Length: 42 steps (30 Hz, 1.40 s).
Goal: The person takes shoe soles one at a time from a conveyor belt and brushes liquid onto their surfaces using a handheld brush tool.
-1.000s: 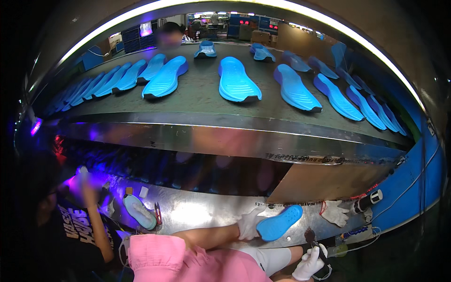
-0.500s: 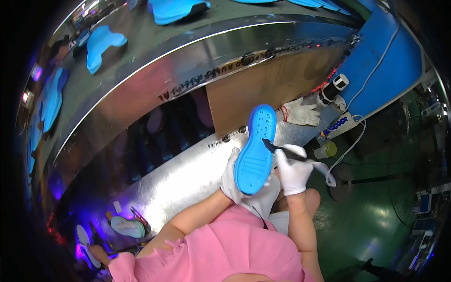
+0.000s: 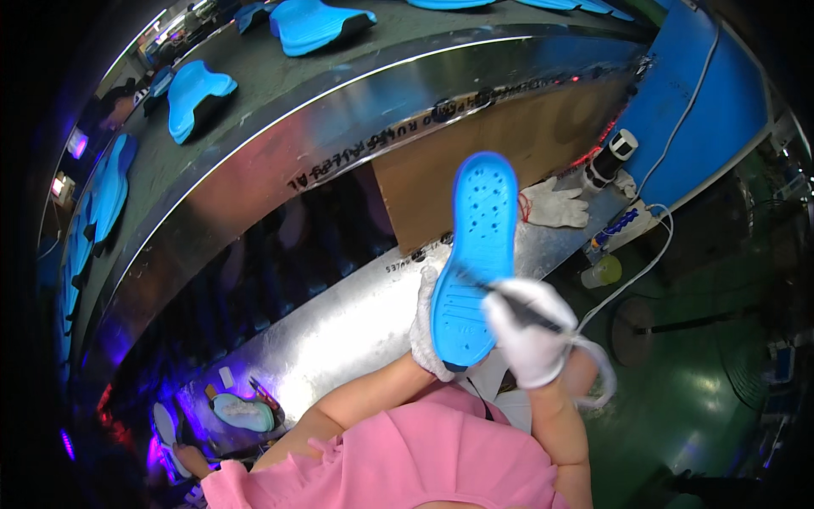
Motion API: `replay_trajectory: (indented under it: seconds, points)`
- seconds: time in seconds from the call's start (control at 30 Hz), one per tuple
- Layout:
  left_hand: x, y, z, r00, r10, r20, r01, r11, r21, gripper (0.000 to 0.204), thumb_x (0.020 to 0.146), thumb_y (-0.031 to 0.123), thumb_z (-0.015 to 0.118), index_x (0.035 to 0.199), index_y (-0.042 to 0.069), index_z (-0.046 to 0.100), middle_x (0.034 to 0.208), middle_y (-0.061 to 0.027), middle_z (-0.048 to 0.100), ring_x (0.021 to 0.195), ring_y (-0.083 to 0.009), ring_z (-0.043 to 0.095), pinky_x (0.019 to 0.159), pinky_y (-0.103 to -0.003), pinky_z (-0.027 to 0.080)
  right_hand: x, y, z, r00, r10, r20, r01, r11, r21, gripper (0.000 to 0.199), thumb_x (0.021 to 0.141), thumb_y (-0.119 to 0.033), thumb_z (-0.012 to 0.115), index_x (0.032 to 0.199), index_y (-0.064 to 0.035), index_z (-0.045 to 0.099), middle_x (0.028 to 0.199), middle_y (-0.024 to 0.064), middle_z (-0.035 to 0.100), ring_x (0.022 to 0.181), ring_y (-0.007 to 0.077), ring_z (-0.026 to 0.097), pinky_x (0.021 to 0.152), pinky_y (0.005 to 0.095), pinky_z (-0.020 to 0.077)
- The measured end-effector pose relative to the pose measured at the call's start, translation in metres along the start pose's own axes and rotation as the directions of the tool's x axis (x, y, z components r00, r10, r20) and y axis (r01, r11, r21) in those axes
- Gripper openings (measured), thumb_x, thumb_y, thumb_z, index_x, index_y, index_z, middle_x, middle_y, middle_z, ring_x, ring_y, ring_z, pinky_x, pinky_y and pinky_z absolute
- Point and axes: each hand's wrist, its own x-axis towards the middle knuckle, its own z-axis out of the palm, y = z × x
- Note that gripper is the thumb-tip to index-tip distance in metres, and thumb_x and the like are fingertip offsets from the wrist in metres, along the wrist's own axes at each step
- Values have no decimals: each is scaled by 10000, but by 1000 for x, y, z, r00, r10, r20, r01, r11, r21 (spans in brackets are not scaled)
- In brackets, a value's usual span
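A bright blue shoe sole (image 3: 479,242), with small holes in its wide end and ridges nearer me, is held up tilted over the metal shelf. My left hand (image 3: 426,335), in a white glove, is wrapped round its left side near the bottom; some of the fingers are hidden behind it. In my white-gloved right hand (image 3: 534,343) is a slim black brush-like tool (image 3: 521,310), blurred by motion, its dark tip over the sole's middle. A white tube (image 3: 606,373) loops out from behind that hand.
Several blue soles (image 3: 318,25) lie on the dark belt (image 3: 254,81) beyond the metal rim. On the shelf (image 3: 339,331) are a spare white glove (image 3: 555,208) and a black-and-white cylinder (image 3: 610,157). At lower left, another person's hand (image 3: 193,460) is near a pale green sole (image 3: 242,412).
The sole has risen in view and stands straighter. My right hand has moved down toward me, drawing the brush-like tool's tip from the holes toward the ridges.
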Motion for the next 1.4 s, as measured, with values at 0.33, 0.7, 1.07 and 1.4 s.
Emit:
replay_trajectory:
  seconds: [0.33,0.7,1.07,1.4]
  points:
    - [13,12,-9,985,9,-170,0,999,51,607,1018,512,384,1393,39,448,1284,-200,577,1075,-320,618,936,-417,529,-8,-4,0,955,-286,81,297,938,-181,246,763,-57,757,998,-52,687,859,96,685,681,238,656,625,326,530]
    - [38,49,4,960,-194,204,261,887,-381,1024,821,813,451,1493,54,308,1279,-387,506,908,-438,659,615,-504,596,-31,-28,16,953,-145,266,171,982,-76,231,752,-79,781,963,-69,688,838,79,687,697,246,666,647,340,542]
    - [47,89,-11,883,-468,-38,467,884,-31,828,918,641,450,1454,12,394,1210,-369,574,921,-453,668,866,-500,562,-11,-12,-1,872,-221,436,205,975,86,233,775,-103,723,1003,-123,684,1059,15,695,696,215,630,646,342,526]
    - [70,114,-63,725,-32,688,-671,193,716,452,941,253,627,1338,47,563,1269,-142,626,1198,-224,593,1004,-378,487,-1,-21,-3,885,-154,439,176,984,-10,240,737,-23,762,963,-82,711,1034,118,724,672,256,649,640,340,534]
